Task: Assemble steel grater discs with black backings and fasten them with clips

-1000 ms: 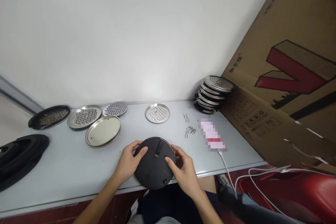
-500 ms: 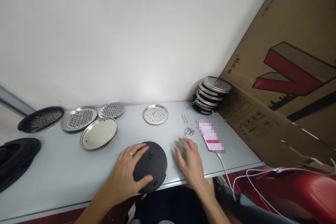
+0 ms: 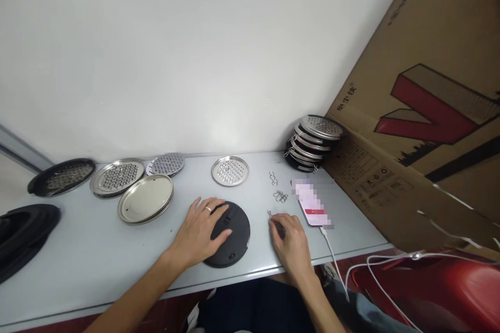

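A round black plastic disc (image 3: 234,237) lies flat by the table's front edge. Across its left side rests my left hand (image 3: 199,231), fingers spread and thumb on top. My right hand (image 3: 291,244) is closed in a pinch on a small metal wire clip (image 3: 269,214), whose tip shows beyond the fingers; the rest is hidden. Just behind that hand are several loose wire clips (image 3: 280,196), with a short row of metal rings or clips (image 3: 273,178) farther back. A round metal grater plate (image 3: 230,171) lies behind the disc.
Plain metal discs (image 3: 146,199) are stacked at left, near more grater plates (image 3: 119,177) and black round parts (image 3: 29,234). Against a cardboard box (image 3: 414,114) stands a stack of clipped graters (image 3: 314,143). A phone (image 3: 312,205) with a white cable (image 3: 335,255) lies at right.
The black disc has slid back from the front edge onto the table, with my left hand on it. My right hand has drawn back from the clips and closed on one.
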Demonstrator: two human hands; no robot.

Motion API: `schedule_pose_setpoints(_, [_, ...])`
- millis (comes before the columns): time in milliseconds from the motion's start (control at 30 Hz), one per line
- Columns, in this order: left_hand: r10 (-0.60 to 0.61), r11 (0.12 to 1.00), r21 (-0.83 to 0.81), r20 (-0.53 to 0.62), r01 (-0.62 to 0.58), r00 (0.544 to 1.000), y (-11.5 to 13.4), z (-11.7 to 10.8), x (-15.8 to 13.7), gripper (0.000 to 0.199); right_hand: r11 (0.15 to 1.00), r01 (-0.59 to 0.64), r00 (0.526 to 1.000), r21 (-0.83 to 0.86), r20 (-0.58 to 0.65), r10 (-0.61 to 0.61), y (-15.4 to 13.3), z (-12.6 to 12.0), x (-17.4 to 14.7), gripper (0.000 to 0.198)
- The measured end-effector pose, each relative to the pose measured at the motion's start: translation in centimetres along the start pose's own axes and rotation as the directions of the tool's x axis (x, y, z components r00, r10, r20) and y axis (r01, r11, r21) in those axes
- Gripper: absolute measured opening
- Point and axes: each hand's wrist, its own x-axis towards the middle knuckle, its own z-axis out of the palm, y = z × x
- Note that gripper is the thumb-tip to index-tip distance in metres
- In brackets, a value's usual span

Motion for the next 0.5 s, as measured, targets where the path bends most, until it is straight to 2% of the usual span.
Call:
schedule_pose_setpoints(100, [0.042,0.999,-0.035,-0.009,-0.042,0.999,1.6,-0.1,4.0,0.035,1.000,-0.019,1.000,0.018,-0.020,0.019,0.3,0.4,0.0,0.022])
schedule_pose_setpoints(133, [0.057,0.997,-0.047,0.021,-0.056,0.998,2.2,0.2,5.6,0.034,1.000,-0.021,1.000,0.016,-0.021,0.022,0.4,0.4,0.0,0.022])
schedule_pose_setpoints(200, [0.076,0.995,-0.065,0.107,-0.069,0.991,3.4,1.3,9.3,0.031,1.000,-0.021,1.000,0.013,-0.010,0.021,0.4,0.6,0.1,0.024])
schedule_pose_setpoints(333, [0.073,0.996,-0.055,0.197,-0.063,0.978,5.5,4.4,16.1,0.026,0.999,-0.027,1.000,-0.018,0.016,0.027,0.4,0.6,0.2,0.026])
schedule_pose_setpoints(400, [0.052,0.998,-0.035,0.246,-0.044,0.968,6.1,5.7,18.4,0.030,0.998,-0.042,0.999,-0.051,0.012,0.042,0.3,0.6,0.2,0.025])
schedule_pose_setpoints(500, [0.004,1.000,-0.004,0.306,-0.003,0.952,6.6,6.9,20.1,0.037,0.993,-0.066,0.998,-0.102,0.004,0.067,0.0,0.5,0.1,0.023])
